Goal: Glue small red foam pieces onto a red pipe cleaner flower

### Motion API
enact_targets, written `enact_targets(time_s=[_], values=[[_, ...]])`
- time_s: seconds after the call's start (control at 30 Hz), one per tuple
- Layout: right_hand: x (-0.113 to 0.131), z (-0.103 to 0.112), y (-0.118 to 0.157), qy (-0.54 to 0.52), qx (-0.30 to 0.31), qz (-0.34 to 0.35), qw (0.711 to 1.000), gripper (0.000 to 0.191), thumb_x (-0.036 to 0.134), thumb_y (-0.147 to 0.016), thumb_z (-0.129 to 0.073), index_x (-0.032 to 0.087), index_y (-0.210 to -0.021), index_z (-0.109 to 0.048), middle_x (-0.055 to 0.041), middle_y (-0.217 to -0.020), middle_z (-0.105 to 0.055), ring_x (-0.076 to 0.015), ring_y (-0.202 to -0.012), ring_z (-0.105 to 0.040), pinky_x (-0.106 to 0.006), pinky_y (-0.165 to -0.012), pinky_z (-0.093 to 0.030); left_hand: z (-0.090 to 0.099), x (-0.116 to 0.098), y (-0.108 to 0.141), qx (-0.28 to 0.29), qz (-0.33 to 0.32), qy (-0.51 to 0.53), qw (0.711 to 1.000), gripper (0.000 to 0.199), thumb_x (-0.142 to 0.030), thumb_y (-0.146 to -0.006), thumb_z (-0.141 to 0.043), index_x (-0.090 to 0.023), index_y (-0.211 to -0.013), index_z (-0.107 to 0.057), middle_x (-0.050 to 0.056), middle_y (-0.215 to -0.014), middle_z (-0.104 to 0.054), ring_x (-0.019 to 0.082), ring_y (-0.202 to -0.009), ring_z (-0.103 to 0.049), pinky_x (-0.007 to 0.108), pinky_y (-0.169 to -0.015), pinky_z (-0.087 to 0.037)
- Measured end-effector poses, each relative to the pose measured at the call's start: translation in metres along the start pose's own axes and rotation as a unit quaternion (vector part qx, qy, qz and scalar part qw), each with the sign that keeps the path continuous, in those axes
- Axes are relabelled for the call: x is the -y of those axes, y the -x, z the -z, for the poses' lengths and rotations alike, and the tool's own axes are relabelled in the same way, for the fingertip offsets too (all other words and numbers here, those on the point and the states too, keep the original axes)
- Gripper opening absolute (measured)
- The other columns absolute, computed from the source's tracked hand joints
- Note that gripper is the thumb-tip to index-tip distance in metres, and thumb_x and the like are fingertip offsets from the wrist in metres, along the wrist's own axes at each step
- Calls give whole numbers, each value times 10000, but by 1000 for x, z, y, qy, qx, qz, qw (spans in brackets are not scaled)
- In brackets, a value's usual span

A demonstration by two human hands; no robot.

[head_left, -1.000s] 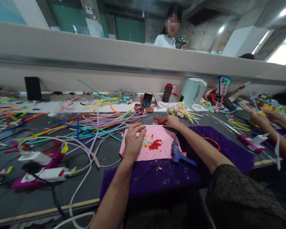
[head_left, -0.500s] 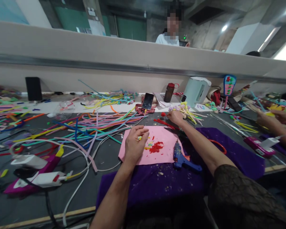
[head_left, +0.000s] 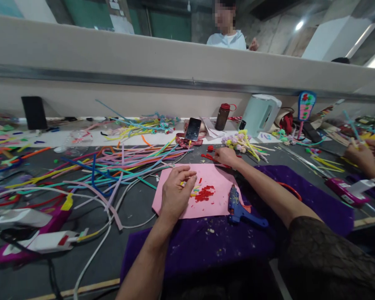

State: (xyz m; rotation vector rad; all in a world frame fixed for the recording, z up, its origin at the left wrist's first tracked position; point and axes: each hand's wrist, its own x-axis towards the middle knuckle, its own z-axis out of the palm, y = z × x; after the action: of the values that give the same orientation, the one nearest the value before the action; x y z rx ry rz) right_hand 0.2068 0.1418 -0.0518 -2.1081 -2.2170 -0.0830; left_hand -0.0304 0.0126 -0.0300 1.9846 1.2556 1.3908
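My left hand (head_left: 177, 192) rests over the left part of a pink sheet (head_left: 218, 208), its fingers loosely curved and the thumb apart, with nothing visible in it. Small cut red bits (head_left: 205, 193) and a few yellow and green ones lie on the sheet. Beyond the sheet's far edge, my right hand (head_left: 226, 156) has its fingertips closed at a red pipe cleaner (head_left: 208, 157); the exact grip is partly hidden. Close by sits a small red ball (head_left: 210, 148). A blue glue gun (head_left: 240, 208) lies on the sheet's right side, over a purple cloth (head_left: 218, 237).
Loose pipe cleaners (head_left: 134, 160) and white cables spread over the left side, near a magenta power strip (head_left: 46, 227). Behind stand a phone (head_left: 193, 129), a brown bottle (head_left: 222, 118) and a kettle (head_left: 258, 112). Another person's hands (head_left: 361, 156) work at the right.
The camera view has shifted slightly. My right hand has come down a little towards the red pipe cleaner. My left hand keeps its place over the sheet.
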Motion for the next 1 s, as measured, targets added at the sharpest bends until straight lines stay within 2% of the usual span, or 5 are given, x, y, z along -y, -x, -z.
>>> enact_targets(time_s=[0.27, 0.43, 0.67, 0.83, 1.0], values=[[-4, 1, -3, 13, -32, -40, 999, 333, 291, -862, -372, 159, -1078, -588, -139, -1100, -589, -236, -957, -568, -296, -753, -417, -1, -1, 0, 4, -20, -18, 1000, 143, -265, -766, -541, -223, -829, -662, 39, -979, -605, 167, -946, -549, 314, -813, -457], [-13, -5, -15, 10, -15, -73, 997, 284, 226, -816, -442, 121, -990, -641, -172, -1063, -602, -248, -921, -590, -280, -720, -435, -1, 0, 0, 18, -15, -17, 1000, 148, -266, -769, -537, -221, -827, -665, 43, -977, -604, 169, -943, -551, 303, -790, -461], [-13, -8, -40, -7, -12, -87, 996, 306, 273, -843, -396, 190, -1020, -631, -100, -1018, -641, -212, -938, -587, -254, -722, -434, -2, 0, 2, 34, -2, -8, 999, 160, -269, -784, -522, -217, -851, -658, 45, -1019, -581, 159, -953, -547, 286, -784, -468], [-6, -8, -62, -13, -6, -102, 995, 332, 296, -838, -409, 119, -1004, -636, -165, -1027, -631, -251, -949, -585, -294, -734, -434, -2, 0, 1, 36, -3, -12, 999, 157, -264, -784, -525, -212, -843, -660, 52, -1000, -586, 162, -954, -546, 292, -786, -468], [-4, -6, -62, -19, 11, -96, 995, 391, 343, -857, -385, 84, -1026, -624, -197, -1043, -618, -252, -974, -574, -293, -754, -423, -2, 1, 2, 44, 13, -7, 999, 160, -267, -793, -516, -214, -850, -655, 53, -1017, -576, 154, -919, -556, 298, -774, -482]])
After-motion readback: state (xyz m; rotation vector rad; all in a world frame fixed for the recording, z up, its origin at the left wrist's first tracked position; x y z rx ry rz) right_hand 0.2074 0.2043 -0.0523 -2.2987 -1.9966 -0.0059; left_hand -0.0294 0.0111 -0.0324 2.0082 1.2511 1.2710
